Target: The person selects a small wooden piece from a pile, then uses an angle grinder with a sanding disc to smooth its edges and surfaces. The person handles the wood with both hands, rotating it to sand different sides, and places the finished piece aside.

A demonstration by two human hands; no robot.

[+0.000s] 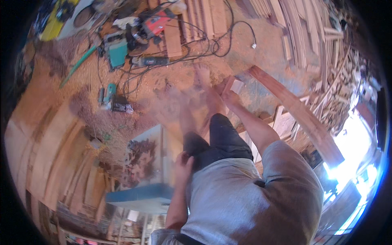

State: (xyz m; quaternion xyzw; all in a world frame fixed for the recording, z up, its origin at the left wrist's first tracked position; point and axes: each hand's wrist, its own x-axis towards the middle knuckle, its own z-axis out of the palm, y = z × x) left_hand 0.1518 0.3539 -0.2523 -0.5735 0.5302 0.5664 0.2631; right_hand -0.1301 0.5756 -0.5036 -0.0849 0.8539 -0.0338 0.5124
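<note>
Low in front of my right leg, my right hand (231, 99) is closed on a short reddish-brown wooden piece (229, 85) with a pale, whitish face. Blur hides the exact finger positions. My left hand (184, 161) lies with its fingers out against the dark shorts at my left thigh, holding nothing that I can see. A long reddish wooden board (294, 110) slants away to the right of my right forearm.
Ahead on the sawdust-covered floor lie a green-cased power tool (116, 53), a teal jigsaw (111, 97), a grinder (151, 61) and tangled black cables (216, 45). Stacked planks (298, 32) stand far right. A blue-edged white box-like thing (141, 194) is at my left.
</note>
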